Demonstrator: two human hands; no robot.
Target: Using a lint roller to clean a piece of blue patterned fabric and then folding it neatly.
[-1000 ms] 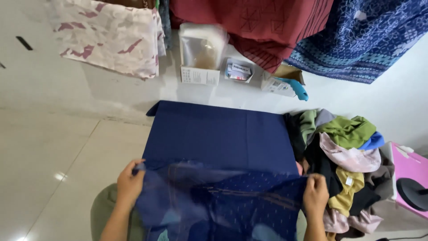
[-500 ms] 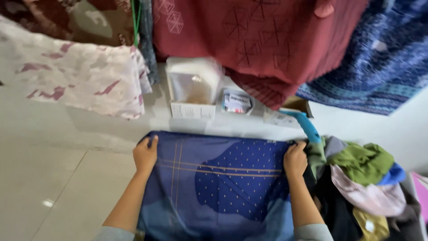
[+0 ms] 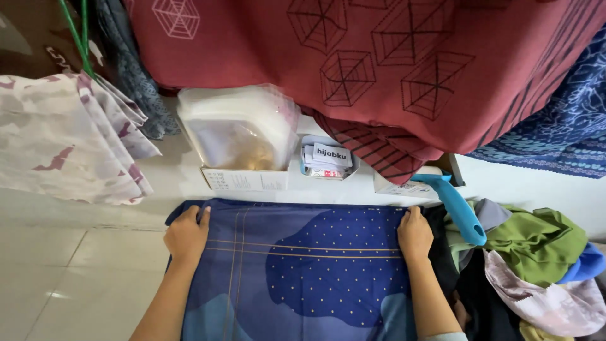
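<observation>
Both hands have carried the blue dotted cloth [image 3: 303,271] forward to twelve o'clock; left hand [image 3: 186,235] and right hand [image 3: 415,235] press flat, fingers open, on its far corners; fold laid.

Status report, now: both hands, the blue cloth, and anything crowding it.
Left hand and right hand flat on far corners of blue dotted cloth. Clothes pile against its right edge.

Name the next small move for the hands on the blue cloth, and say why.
Probably smooth outward along the far edge. Both hands, left and right, press the blue cloth's far corners flat, its edge near the white box; the fold looks laid, not yet flattened.
</observation>
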